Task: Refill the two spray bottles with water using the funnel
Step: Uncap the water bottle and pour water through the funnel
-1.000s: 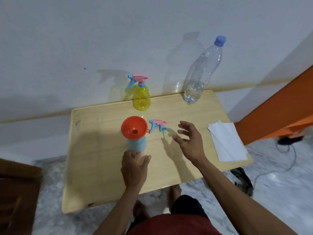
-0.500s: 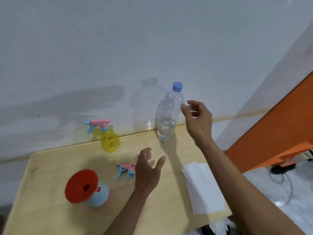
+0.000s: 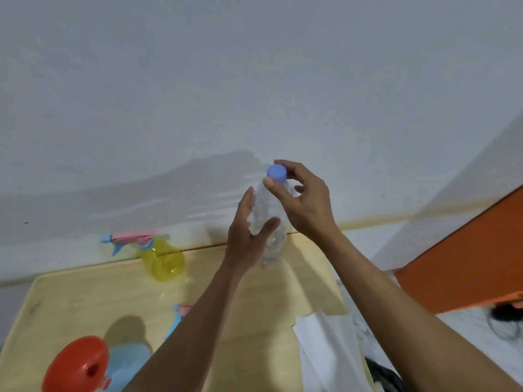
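Water bottle (image 3: 268, 222) at frame centre: left hand (image 3: 249, 236) cups its thin body, right hand (image 3: 302, 202) pinches the cap (image 3: 276, 173); squeezing while uncapping could spill.

Dim, soft light; broad shadows on wall (image 3: 198, 108); slight blur, wide-angle distortion.
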Tool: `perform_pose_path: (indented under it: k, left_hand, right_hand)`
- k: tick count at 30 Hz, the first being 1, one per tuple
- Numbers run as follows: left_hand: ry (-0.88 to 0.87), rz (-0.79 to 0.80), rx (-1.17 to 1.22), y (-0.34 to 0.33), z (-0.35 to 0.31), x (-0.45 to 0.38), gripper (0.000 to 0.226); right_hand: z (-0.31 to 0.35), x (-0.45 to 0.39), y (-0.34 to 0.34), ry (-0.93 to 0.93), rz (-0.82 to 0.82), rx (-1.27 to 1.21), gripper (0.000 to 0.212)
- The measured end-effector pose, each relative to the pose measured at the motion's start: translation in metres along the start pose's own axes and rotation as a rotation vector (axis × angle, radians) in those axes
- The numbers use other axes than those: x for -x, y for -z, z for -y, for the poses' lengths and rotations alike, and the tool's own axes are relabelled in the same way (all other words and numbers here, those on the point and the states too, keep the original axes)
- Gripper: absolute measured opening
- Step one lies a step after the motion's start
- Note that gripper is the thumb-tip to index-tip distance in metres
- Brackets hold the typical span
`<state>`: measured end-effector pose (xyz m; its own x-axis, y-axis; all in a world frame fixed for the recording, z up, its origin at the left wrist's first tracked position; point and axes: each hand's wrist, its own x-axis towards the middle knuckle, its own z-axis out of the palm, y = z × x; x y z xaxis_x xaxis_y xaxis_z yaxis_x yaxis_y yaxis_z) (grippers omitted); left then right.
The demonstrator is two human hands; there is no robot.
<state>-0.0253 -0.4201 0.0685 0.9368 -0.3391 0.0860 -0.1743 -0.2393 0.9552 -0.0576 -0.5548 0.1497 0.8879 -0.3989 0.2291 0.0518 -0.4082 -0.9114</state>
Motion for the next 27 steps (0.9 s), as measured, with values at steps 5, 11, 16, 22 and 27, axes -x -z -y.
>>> perform_pose_path:
  k: [5, 11, 16, 22, 27]
  left_hand:
    - [-0.027, -0.024, -0.011, -0.005, -0.001, -0.002, 0.084]
    - [-0.063, -0.090, -0.022, 0.002, -0.010, 0.022, 0.080]
    - [-0.114, -0.115, -0.026, 0.026, -0.017, 0.064, 0.077]
    - [-0.067, -0.135, -0.035, 0.055, -0.009, 0.135, 0.076]
    - [-0.040, -0.178, -0.007, 0.067, 0.000, 0.200, 0.071]
  right_hand:
    - [-0.006, -0.002, -0.007, 0.060, -0.011, -0.021, 0.028]
    - [0.009, 0.021, -0.012, 0.115, -0.045, -0.031, 0.032]
    - [0.042, 0.058, -0.015, 0.158, -0.001, -0.086, 0.031]
    - [0.060, 0.124, -0.032, 0.142, 0.061, -0.133, 0.029]
    - [0.070, 0.183, -0.046, 0.145, 0.113, -0.154, 0.023]
